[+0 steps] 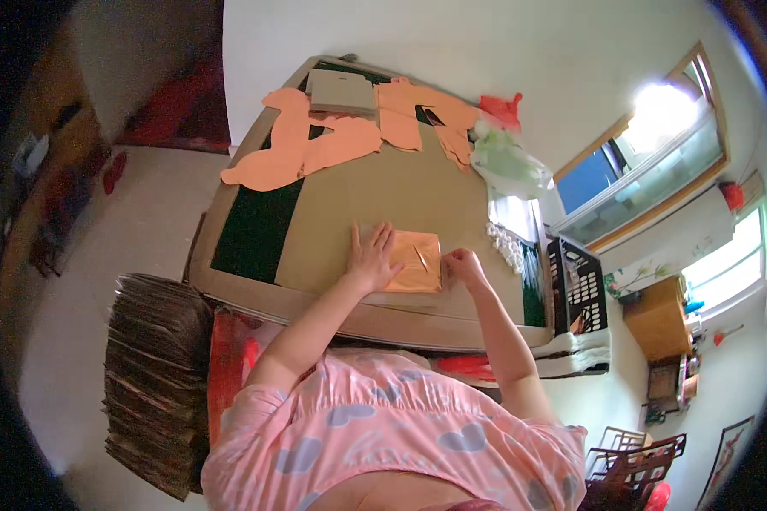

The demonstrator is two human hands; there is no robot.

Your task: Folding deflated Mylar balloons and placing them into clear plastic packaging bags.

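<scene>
A flat, shiny orange rectangle, perhaps a wrapped or folded sheet, lies on a brown cardboard sheet near the front of the table. My left hand rests flat with its fingers apart, the thumb side lying over the rectangle's left edge. Just off the right edge, my right hand is closed with its fingers pinched. Whatever lies between those fingertips, if anything, is too small to make out. Dark creases or slits cross the orange surface.
Peach-coloured cut-out shapes and a grey flat box lie at the table's far side. A pale plastic bag sits at the far right. A black crate stands right of the table, a stack of brown sheets at lower left.
</scene>
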